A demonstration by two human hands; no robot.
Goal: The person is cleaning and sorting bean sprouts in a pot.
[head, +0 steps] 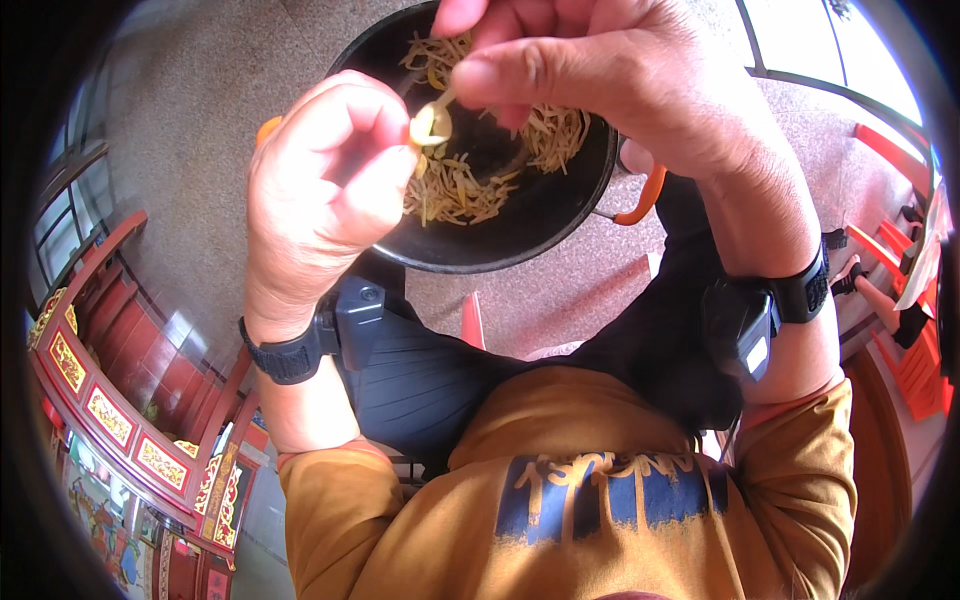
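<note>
Over a black pan (487,251), my left hand (330,165) pinches the yellow head of a bean sprout (430,124) between thumb and forefinger. The sprout's pale stem runs to my right hand (577,67), whose thumb and fingers are closed on it. Parts of the right fingers are cut off at the top of the view. Inside the pan lie loose heaps of thin pale sprouts (457,191), a few of them yellowish. My hands and forearms hide part of the pan's rim and contents.
An orange handle (639,196) sticks out at the pan's right. My legs in dark trousers (442,345) lie below it, above a speckled stone floor (202,112). Carved red furniture (112,412) stands left. Red plastic chairs (919,375) and another person's leg (874,296) are right.
</note>
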